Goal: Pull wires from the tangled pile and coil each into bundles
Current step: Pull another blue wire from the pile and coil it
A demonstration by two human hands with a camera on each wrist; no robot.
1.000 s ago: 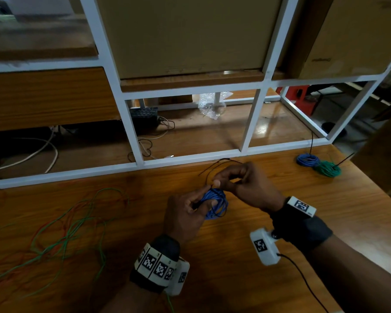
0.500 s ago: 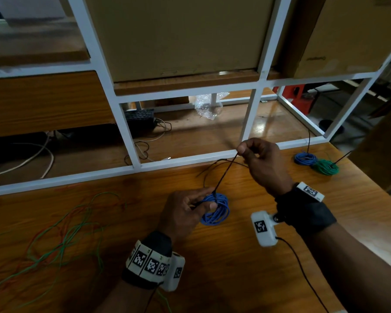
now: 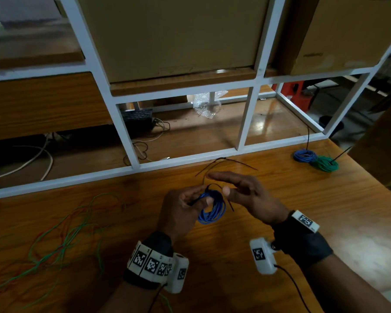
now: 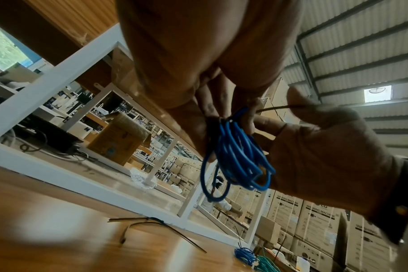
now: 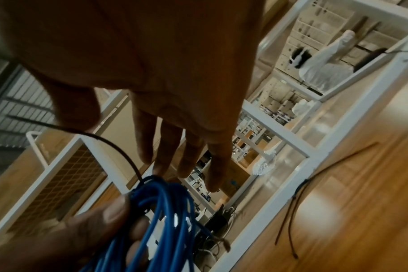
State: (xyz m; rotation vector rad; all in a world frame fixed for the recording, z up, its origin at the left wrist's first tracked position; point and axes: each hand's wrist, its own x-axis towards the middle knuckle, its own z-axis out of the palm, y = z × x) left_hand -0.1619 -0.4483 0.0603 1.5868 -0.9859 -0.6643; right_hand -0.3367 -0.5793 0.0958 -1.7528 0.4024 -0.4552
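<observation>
A blue wire coil point(image 3: 212, 207) is held just above the wooden worktop point(image 3: 303, 199) by the left hand point(image 3: 183, 211), thumb and fingers pinched on its top where a black cable tie point(image 3: 213, 185) is looped round it. The right hand point(image 3: 246, 193) is seen spread, fingers straight, beside the coil and gripping nothing. Only in the head view are the loose green and red wires point(image 3: 54, 240) on the left of the worktop shown, along with the finished blue bundle point(image 3: 304, 155) touching the green bundle point(image 3: 325, 164) at far right. In the left wrist view the tie's tail is seen running past the right thumb; in the right wrist view the straight fingers point(image 5: 193, 156) are seen over the coil, and spare black ties point(image 5: 298, 198) lie by the white frame point(image 3: 131, 170). Half a second earlier the tie's tail was pinched and pulled up by the right hand; it has since been let go and the hand brought back near the coil.
</observation>
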